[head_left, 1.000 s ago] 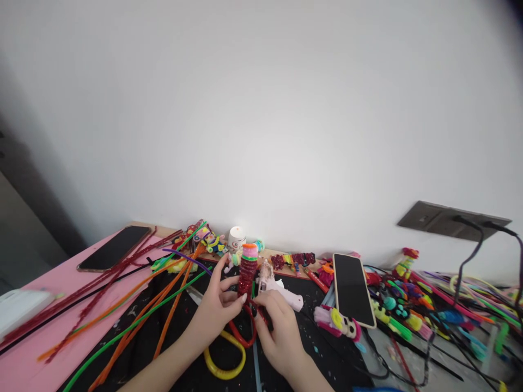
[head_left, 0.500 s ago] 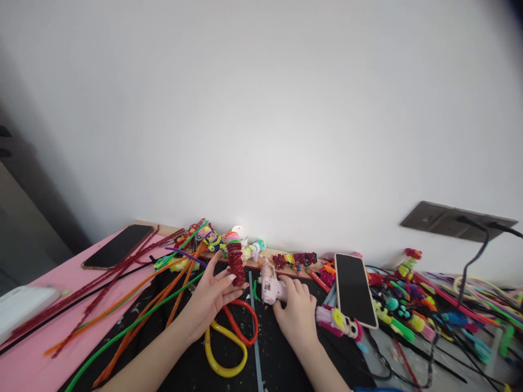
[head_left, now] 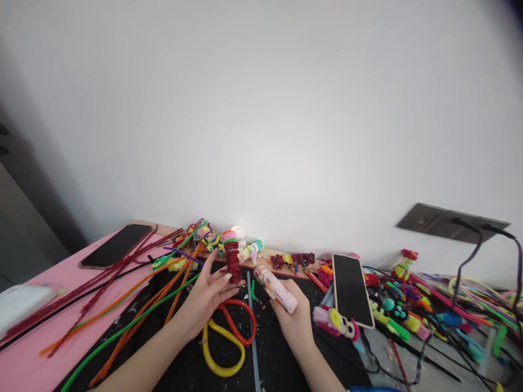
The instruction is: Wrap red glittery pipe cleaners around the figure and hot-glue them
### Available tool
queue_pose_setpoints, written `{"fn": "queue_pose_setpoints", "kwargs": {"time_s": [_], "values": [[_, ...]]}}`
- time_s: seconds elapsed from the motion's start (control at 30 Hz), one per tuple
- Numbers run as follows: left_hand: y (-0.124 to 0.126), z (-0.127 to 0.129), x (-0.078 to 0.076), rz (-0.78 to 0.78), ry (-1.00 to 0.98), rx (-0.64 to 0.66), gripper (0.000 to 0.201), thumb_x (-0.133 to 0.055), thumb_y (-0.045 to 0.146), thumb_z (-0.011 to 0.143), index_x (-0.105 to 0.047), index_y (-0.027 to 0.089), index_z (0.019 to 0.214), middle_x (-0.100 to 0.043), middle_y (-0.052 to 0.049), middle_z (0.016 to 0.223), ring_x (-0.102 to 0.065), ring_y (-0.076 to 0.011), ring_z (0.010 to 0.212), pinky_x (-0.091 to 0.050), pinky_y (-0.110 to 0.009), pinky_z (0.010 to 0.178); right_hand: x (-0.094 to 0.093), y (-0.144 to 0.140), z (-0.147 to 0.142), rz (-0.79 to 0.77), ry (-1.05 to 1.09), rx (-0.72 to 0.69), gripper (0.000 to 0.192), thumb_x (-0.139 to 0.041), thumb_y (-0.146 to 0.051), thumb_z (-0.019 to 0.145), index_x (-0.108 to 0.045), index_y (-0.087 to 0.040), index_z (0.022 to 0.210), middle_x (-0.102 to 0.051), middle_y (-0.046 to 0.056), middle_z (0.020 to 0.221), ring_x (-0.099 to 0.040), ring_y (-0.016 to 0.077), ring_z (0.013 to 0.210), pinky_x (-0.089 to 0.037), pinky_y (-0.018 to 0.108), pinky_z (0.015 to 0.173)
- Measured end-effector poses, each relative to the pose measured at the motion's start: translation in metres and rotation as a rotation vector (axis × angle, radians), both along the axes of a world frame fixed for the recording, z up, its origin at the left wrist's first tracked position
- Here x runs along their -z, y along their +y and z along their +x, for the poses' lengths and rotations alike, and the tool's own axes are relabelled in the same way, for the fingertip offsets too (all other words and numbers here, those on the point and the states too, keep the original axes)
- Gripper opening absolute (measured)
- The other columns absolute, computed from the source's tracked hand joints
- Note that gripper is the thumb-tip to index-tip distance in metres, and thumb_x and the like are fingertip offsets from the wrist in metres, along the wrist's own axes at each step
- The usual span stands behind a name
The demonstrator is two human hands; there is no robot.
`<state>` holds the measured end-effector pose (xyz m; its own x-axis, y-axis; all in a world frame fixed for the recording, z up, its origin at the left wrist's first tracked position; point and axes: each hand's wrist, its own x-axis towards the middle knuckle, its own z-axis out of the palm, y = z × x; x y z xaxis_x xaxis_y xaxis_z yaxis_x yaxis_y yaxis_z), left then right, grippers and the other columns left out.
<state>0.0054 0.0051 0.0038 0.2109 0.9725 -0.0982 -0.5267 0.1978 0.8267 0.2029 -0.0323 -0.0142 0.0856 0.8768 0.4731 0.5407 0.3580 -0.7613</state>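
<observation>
My left hand (head_left: pixel 208 299) grips a glittery dark red pipe-cleaner figure (head_left: pixel 232 261) by its lower end. The figure stands roughly upright, with orange, pink and green bands at its top. In my right hand (head_left: pixel 295 311) is a pale pink glue gun (head_left: pixel 281 291), its nozzle end pointing up and left toward the figure but apart from it. The nozzle end looks stained and crusted. Below the hands, scissors with one red handle (head_left: pixel 251 321) and one yellow handle (head_left: pixel 223 373) lie on the black mat (head_left: pixel 281 365).
Behind the hands stand a white cup (head_left: pixel 239 234) and several pipe-cleaner figures. A black phone (head_left: pixel 116 246) lies at left by long pipe cleaners (head_left: pixel 134 326). Another phone (head_left: pixel 353 291) leans at right, near a pipe-cleaner doll (head_left: pixel 337 322). Cables hang from the wall socket (head_left: pixel 449 222).
My right hand has lifted and turned the glue gun, so its body now slants across the palm with the nozzle end up and left. My left hand keeps its hold on the red figure.
</observation>
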Motion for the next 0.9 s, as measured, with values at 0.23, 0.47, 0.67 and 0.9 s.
{"fn": "queue_pose_setpoints", "kwargs": {"time_s": [0.23, 0.47, 0.67, 0.9], "values": [[-0.0014, 0.0014, -0.0027, -0.021, -0.009, -0.009, 0.084, -0.067, 0.021, 0.076, -0.017, 0.037, 0.142, -0.068, -0.004, 0.098, -0.069, -0.0215, 0.084, -0.050, -0.039, 0.082, -0.0020, -0.0021, -0.0069, -0.044, -0.006, -0.081, 0.003, -0.058, -0.016, 0.075, -0.060, -0.018, 0.074, -0.055, -0.002, 0.068, -0.051, 0.0130, 0.060, -0.040, 0.022, 0.055], [-0.0021, 0.0029, -0.0060, -0.023, 0.003, 0.002, 0.088, -0.068, 0.021, 0.074, -0.015, 0.038, 0.142, -0.063, -0.008, 0.112, -0.068, -0.0184, 0.081, -0.051, -0.036, 0.079, -0.0015, -0.0021, -0.0071, -0.070, 0.007, -0.094, 0.006, -0.056, -0.013, 0.070, -0.057, -0.018, 0.071, -0.054, -0.003, 0.066, -0.051, 0.0126, 0.058, -0.039, 0.021, 0.054], [-0.0026, 0.0028, -0.0058, -0.011, -0.005, 0.019, 0.089, -0.069, 0.017, 0.073, -0.015, 0.037, 0.142, -0.062, -0.008, 0.113, -0.067, -0.0173, 0.081, -0.051, -0.034, 0.078, -0.0005, -0.0040, -0.0089, -0.064, 0.050, -0.092, 0.008, -0.055, -0.011, 0.068, -0.054, -0.018, 0.065, -0.052, -0.005, 0.060, -0.049, 0.0108, 0.052, -0.038, 0.019, 0.049], [-0.0037, 0.0033, -0.0059, -0.018, -0.009, 0.024, 0.091, -0.071, 0.019, 0.071, -0.017, 0.037, 0.142, -0.063, -0.008, 0.113, -0.067, -0.0184, 0.081, -0.051, -0.036, 0.078, -0.0004, -0.0027, -0.0088, -0.064, 0.039, -0.053, 0.006, -0.056, -0.014, 0.068, -0.056, -0.018, 0.064, -0.058, -0.003, 0.058, -0.053, 0.0127, 0.052, -0.043, 0.020, 0.049]]}}
